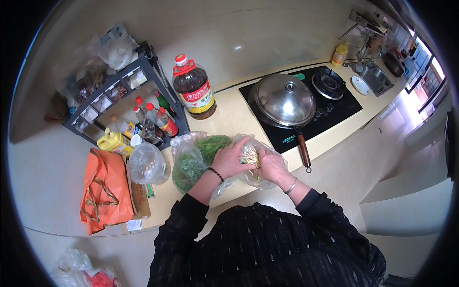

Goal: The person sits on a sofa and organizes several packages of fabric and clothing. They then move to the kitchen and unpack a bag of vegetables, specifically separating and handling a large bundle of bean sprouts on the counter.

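Observation:
My left hand (231, 159) rests with its fingers spread against a clear plastic bag (265, 183) at the counter's front edge. Inside the mouth of that bag, my right hand (271, 165) has its fingers curled on a bunch of thin, pale stalks (250, 157), perhaps sprouts or vegetable stems. Their lower ends are hidden by the hand and the film. Directly left of my left hand lies another clear bag full of leafy green vegetables (192, 163), partly under my wrist.
A lidded wok (287, 100) sits on the black hob (344, 104), its wooden handle (303, 150) jutting over the front edge. A large oil bottle (195, 89) stands behind the greens. Leftward are a bag-lined container (147, 163), a spice rack (104, 102) and an orange bag (107, 193).

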The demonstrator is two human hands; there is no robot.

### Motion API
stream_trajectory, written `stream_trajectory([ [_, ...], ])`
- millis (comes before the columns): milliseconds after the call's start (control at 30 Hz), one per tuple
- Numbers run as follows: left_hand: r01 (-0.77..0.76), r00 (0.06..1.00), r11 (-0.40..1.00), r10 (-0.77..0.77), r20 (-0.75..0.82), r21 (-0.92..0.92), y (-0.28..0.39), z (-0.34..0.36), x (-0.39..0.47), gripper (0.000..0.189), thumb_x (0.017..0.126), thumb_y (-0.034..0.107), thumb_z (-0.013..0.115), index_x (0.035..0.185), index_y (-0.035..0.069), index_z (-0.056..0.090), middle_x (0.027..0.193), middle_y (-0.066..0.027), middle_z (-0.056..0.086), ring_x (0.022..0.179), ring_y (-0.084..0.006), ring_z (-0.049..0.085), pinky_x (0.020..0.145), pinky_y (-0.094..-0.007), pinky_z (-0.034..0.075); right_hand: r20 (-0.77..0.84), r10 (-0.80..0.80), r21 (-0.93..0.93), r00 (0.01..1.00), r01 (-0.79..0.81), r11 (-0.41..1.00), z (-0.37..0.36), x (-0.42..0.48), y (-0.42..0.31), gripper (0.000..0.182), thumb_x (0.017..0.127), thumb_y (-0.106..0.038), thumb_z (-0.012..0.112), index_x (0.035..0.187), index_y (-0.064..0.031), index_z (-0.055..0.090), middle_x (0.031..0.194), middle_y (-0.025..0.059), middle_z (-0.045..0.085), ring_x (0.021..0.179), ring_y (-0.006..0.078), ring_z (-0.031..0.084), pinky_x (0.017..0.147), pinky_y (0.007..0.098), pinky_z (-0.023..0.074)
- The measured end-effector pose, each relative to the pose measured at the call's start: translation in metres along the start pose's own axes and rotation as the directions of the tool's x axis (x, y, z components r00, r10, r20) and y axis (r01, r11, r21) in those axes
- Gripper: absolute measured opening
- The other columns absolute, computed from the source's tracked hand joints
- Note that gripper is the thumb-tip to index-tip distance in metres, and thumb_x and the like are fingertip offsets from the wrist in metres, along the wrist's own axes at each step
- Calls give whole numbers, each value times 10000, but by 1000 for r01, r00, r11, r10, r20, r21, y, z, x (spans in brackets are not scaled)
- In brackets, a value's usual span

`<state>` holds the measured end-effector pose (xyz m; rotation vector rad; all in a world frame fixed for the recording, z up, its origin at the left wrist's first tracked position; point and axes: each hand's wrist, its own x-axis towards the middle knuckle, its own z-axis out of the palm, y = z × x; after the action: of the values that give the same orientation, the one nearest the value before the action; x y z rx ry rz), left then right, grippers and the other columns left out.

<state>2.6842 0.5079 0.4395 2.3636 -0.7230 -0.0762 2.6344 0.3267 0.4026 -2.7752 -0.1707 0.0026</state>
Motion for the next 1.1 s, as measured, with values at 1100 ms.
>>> stream_trajectory([
  [1100, 227, 907, 951, -285, -309, -211, -69, 36, 0, 285, 757, -4, 582, 1021, 98, 620, 786, -84, 598, 689, -208, 592, 609, -338, 464, -172, -10, 434, 985, 85, 897, -9, 4, 21, 537, 653, -167, 719, 1135, 4, 557, 1076, 214, 610, 1037, 355, 576, 924, 393, 444],
])
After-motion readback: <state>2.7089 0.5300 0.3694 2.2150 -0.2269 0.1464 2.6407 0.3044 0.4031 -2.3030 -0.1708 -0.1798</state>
